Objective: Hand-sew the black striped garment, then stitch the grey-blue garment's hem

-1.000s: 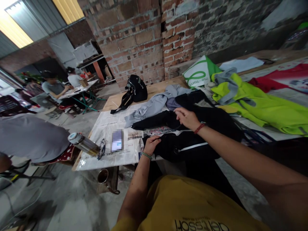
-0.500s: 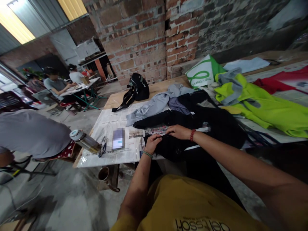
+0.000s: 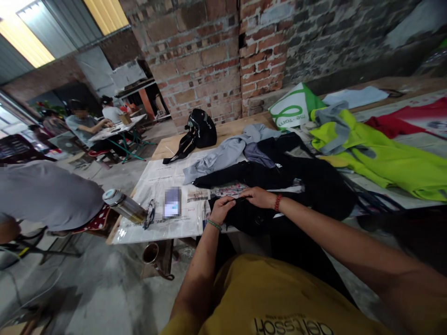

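Observation:
A black garment lies across the near edge of the newspaper-covered table, partly over its front. My left hand, with a green bead bracelet at the wrist, pinches the garment's left end between thumb and fingers. Just to the right, my right hand, wearing a red bead bracelet, is closed on the garment's upper edge. Whether a small tool is in the right fingers is too small to tell. Beyond the hands lies a black and grey garment with a light grey hooded part.
Left on the table are a phone, glasses and a glass bottle. Further back stand a black bag and a green-white bag. Yellow-green clothing lies right. A person in grey sits close at left.
My right hand has moved slightly down and left, nearer to the left hand. The left hand keeps its pinch on the black garment, almost unmoved.

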Motion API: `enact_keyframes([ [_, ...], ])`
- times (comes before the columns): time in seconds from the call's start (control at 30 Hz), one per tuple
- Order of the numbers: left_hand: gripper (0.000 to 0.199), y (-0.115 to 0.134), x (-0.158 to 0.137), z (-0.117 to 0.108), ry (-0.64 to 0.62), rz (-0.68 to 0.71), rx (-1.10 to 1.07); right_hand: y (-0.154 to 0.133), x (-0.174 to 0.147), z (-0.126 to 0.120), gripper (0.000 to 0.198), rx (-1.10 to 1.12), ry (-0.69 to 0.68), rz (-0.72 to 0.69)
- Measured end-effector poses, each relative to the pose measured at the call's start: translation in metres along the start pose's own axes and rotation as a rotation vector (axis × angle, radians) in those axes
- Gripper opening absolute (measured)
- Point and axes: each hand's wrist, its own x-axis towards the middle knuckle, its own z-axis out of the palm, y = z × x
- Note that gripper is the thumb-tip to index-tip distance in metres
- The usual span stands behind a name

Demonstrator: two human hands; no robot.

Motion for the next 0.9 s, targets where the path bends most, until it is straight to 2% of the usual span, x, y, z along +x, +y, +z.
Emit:
enact_keyframes([
  [0.17, 0.025, 0.003, -0.002, 0.002, 0.006, 0.011, 0.017, 0.003, 0.000, 0.004, 0.032, 0.010, 0.064, 0.030],
  [0.37, 0.025, 0.004, -0.004, 0.004, -0.021, 0.006, 0.050, 0.013, 0.002, 0.007, 0.020, 0.245, 0.078, 0.175],
  [0.77, 0.023, 0.001, -0.002, 0.003, -0.018, 0.055, 0.156, 0.015, 0.001, 0.007, 0.012, 0.372, 0.099, 0.197],
  [0.9, 0.022, -0.006, 0.000, 0.000, -0.066, 0.041, 0.179, 0.015, 0.005, 0.007, 0.015, 0.442, 0.108, 0.223],
])
